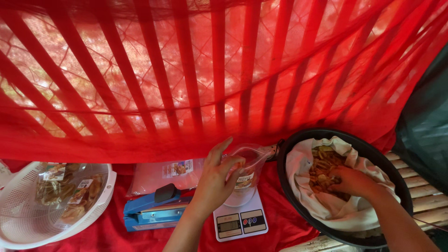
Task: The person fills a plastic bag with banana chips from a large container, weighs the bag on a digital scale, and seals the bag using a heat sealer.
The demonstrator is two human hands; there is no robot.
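Note:
My left hand grips the open top of a clear plastic pouch that stands on a small white kitchen scale. The pouch holds a few brown snack pieces at its bottom. My right hand reaches into a large black pan lined with white cloth, its fingers closed in a heap of brown fried snack pieces.
A blue heat sealer lies left of the scale on red cloth. Behind it lies a stack of flat labelled pouches. A white perforated basket at the left holds filled snack packets. Red sheer fabric over a lattice fence fills the background. Bamboo slats show at right.

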